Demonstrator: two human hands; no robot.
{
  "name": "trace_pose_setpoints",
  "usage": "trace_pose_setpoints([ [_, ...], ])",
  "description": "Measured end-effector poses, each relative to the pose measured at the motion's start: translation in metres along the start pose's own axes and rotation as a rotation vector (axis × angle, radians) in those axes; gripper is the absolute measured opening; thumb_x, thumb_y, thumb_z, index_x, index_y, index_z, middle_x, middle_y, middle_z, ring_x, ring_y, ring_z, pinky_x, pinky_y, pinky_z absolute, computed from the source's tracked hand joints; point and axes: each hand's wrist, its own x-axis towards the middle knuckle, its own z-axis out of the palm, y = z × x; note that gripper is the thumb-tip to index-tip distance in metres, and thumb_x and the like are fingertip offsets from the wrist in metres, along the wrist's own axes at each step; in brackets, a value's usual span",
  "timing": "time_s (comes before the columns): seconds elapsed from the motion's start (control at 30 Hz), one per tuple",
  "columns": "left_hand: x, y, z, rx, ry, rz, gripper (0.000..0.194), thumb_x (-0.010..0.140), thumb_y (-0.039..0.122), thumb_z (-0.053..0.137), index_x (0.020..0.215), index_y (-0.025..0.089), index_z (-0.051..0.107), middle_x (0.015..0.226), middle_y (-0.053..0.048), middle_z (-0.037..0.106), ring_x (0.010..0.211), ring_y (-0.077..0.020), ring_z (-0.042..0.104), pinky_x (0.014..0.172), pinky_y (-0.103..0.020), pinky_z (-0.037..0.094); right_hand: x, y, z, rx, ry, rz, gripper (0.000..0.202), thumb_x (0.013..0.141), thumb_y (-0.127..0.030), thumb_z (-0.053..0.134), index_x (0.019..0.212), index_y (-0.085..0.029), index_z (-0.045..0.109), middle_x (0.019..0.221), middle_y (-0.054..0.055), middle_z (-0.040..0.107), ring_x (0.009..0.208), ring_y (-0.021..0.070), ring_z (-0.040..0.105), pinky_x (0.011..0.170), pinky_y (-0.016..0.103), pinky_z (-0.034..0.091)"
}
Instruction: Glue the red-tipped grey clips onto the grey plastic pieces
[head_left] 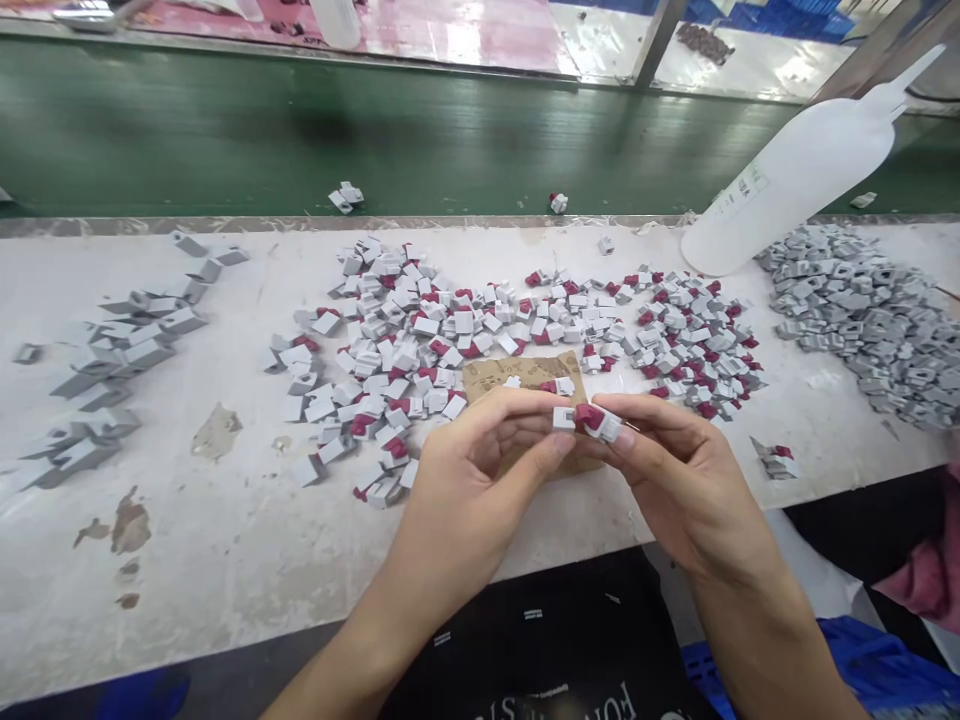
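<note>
Grey and maroon parts (589,417) between both hands (469,480) (686,485), pinched at either end.

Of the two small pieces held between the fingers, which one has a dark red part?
The piece in the right hand: its end toward the left hand is dark red. The other piece looks light grey.

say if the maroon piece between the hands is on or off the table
Off: the maroon piece is held up between left hand and right hand.

The head camera looks forward and down across the table (277,560)
</note>
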Motion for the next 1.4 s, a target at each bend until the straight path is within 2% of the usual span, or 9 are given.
trace_pose_setpoints([
  [0.33,-0.001,-0.003,-0.011,0.252,0.0,0.109,0.011,0.11,0.026,0.084,0.116,0.034,0.088,0.116,0.002,0.088,0.11,-0.0184,0.086,0.099,-0.03,0.072,0.006,0.0,0.003,-0.064,-0.065,0.005,0.016,0.096,-0.038,0.102,0.111,-0.036,0.098,0.109,0.005,0.095,0.099,0.0235,0.093,0.093,0.029,0.076],
  [0.6,0.001,0.035,-0.041,0.53,-0.036,0.113,0.006,0.109,0.031,0.081,0.111,0.035,0.085,0.107,0.002,0.085,0.096,-0.0187,0.081,0.083,-0.031,0.067,0.039,-0.027,0.017,-0.126,-0.406,0.057,0.017,0.098,-0.033,0.098,0.115,-0.032,0.097,0.112,0.006,0.094,0.105,0.024,0.092,0.091,0.031,0.076],
  [0.7,0.013,0.057,-0.061,0.678,0.084,0.131,0.011,0.105,0.037,0.082,0.115,0.033,0.085,0.1,-0.002,0.084,0.089,-0.023,0.08,0.074,-0.033,0.065,0.089,-0.048,0.032,-0.411,-0.415,-0.029,0.031,0.096,-0.032,0.097,0.127,-0.027,0.094,0.123,0.01,0.092,0.102,0.0281,0.09,0.086,0.041,0.077],
  [0.83,0.051,0.075,-0.083,0.846,0.275,0.223,0.019,0.097,0.039,0.086,0.114,0.031,0.086,0.097,-0.005,0.083,0.088,-0.0276,0.076,0.075,-0.037,0.062,0.194,-0.065,0.065,-1.014,-0.015,-0.251,0.036,0.105,-0.015,0.078,0.14,-0.019,0.087,0.148,0.015,0.081,0.119,0.0331,0.084,0.108,0.052,0.069],
  [0.93,0.093,0.077,-0.09,0.869,0.309,0.255,0.012,0.093,0.028,0.084,0.105,0.027,0.084,0.105,-0.007,0.086,0.095,-0.0275,0.076,0.087,-0.04,0.064,0.264,-0.06,0.088,-1.112,0.087,-0.225,0.044,0.099,-0.01,0.08,0.143,-0.007,0.081,0.163,0.027,0.068,0.147,0.0438,0.07,0.128,0.059,0.054],
  [1.03,0.141,0.074,-0.089,0.9,0.33,0.206,0.012,0.091,0.016,0.08,0.101,0.023,0.079,0.112,-0.011,0.086,0.104,-0.0275,0.077,0.098,-0.043,0.065,0.297,-0.055,0.099,-1.103,0.082,-0.173,0.027,0.094,-0.007,0.081,0.121,-0.005,0.084,0.143,0.03,0.077,0.138,0.0449,0.074,0.123,0.057,0.055],
  [1.17,0.206,0.07,-0.078,0.948,0.338,0.082,0.011,0.096,0.011,0.08,0.103,0.018,0.076,0.116,-0.015,0.086,0.11,-0.0286,0.08,0.108,-0.047,0.064,0.28,-0.066,0.087,-1.006,0.079,-0.168,0.023,0.101,-0.011,0.073,0.123,-0.008,0.081,0.109,0.02,0.085,0.102,0.0327,0.084,0.095,0.045,0.068],
  [1.3,0.264,0.061,-0.06,0.984,0.281,0.02,0.008,0.103,0.014,0.081,0.111,0.016,0.078,0.127,-0.017,0.085,0.121,-0.028,0.08,0.111,-0.044,0.063,0.212,-0.08,0.043,-0.897,0.028,-0.146,0.028,0.101,-0.02,0.074,0.127,-0.012,0.081,0.077,0.008,0.079,0.066,0.0227,0.075,0.064,0.035,0.063],
  [1.4,0.295,0.05,-0.047,1.045,0.239,-0.055,0.018,0.109,0.023,0.081,0.125,0.015,0.08,0.134,-0.015,0.083,0.124,-0.0275,0.08,0.112,-0.047,0.065,0.146,-0.068,0.0,-0.839,-0.103,-0.122,0.044,0.094,-0.056,0.087,0.123,-0.023,0.087,0.063,0.003,0.072,0.054,0.0237,0.068,0.049,0.034,0.054],
])
